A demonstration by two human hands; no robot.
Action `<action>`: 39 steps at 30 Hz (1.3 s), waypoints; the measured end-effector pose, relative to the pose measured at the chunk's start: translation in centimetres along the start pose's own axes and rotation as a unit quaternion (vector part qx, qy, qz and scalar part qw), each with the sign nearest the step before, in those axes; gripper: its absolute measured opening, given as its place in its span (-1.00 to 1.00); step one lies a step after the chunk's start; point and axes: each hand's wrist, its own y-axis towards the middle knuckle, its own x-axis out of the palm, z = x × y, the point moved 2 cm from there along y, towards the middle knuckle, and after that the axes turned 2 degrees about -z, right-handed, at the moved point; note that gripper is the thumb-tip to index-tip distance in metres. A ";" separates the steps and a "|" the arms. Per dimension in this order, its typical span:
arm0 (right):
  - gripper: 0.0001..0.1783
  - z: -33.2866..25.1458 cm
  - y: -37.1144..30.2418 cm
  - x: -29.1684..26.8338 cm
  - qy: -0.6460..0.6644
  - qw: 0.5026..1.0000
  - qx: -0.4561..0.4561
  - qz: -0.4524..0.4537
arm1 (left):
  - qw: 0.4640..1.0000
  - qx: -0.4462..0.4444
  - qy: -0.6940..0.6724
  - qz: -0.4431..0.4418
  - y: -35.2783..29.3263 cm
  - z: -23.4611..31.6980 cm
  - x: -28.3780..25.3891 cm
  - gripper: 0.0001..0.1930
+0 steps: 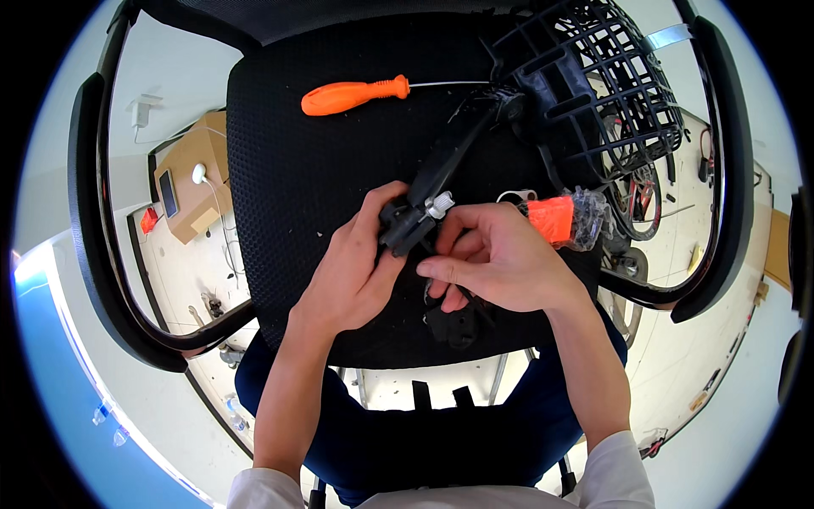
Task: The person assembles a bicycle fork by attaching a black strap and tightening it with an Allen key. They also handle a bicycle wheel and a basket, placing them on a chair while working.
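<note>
My left hand [343,271] is closed round a black plastic clamp [405,227] with a silver ribbed knob [439,204] on its side. From the clamp a black bar [458,144] runs up and right toward a black plastic grid basket [577,102]. Close by on the right, my right hand [517,263] has its fingers curled in and the thumb pressed toward them; whatever they grip is hidden. Below those fingers, a black part [458,327] lies on the seat, partly covered. An orange-handled screwdriver [354,97] lies beyond both hands, its shaft pointing at the basket.
All this rests on a black chair seat [280,187] between two curved armrests [95,220]. An orange packet in clear wrap [551,220] sits beside my right hand. On the floor are a cardboard box [191,182] at left and a bicycle wheel [640,208] at right.
</note>
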 end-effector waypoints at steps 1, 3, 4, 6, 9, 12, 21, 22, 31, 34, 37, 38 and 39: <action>-0.80 -0.2 -0.1 0.0 0.000 1.000 0.003 -0.004 | 1.000 -0.007 0.002 -0.003 0.0 0.1 0.0 -0.50; -0.79 -0.6 -0.2 0.1 0.000 1.000 0.010 -0.013 | 1.000 -0.011 0.002 -0.006 0.0 0.2 -0.1 -0.50; -0.78 -0.6 -0.2 0.0 0.024 1.000 0.008 -0.017 | 1.000 -0.009 0.000 -0.006 0.0 0.2 -0.1 -0.50; -0.75 -0.2 -0.1 -0.1 0.073 0.997 0.005 -0.026 | 1.000 0.003 0.004 0.001 0.0 0.1 0.0 -0.50; -0.75 0.1 0.0 -0.4 0.044 0.997 -0.024 -0.052 | 1.000 0.012 0.003 0.012 0.1 -0.3 0.2 -0.50; -0.76 0.1 0.0 -0.2 0.051 0.997 -0.017 -0.052 | 1.000 -0.007 -0.015 0.016 0.0 0.1 0.2 -0.50; -0.82 -0.3 -0.1 -0.6 0.011 0.999 0.024 -0.027 | 1.000 -0.021 -0.011 0.014 0.0 0.1 0.2 -0.49; -0.81 -0.3 -0.1 -0.6 0.002 1.000 0.016 -0.024 | 0.999 -0.026 -0.015 0.012 0.0 0.1 0.2 -0.48; -0.79 -0.1 -0.2 -0.6 -0.034 0.999 -0.014 -0.002 | 1.000 0.001 0.009 -0.007 0.1 0.0 -0.1 -0.50; -0.80 -0.6 -0.5 -0.6 -0.025 1.000 0.000 0.012 | 1.000 -0.009 -0.007 0.011 0.1 -0.1 0.1 -0.49; -0.81 -0.3 -0.3 -0.9 -0.041 0.995 -0.073 0.060 | 1.000 0.007 -0.013 0.014 0.1 -0.5 0.1 -0.51; -0.81 0.0 -0.1 -0.9 -0.074 0.988 -0.109 0.081 | 1.000 0.017 -0.012 0.010 0.2 -0.5 0.1 -0.52; -0.81 0.1 -0.1 -0.8 -0.106 0.978 -0.145 0.102 | 0.999 -0.003 -0.044 0.003 0.2 -0.5 0.1 -0.52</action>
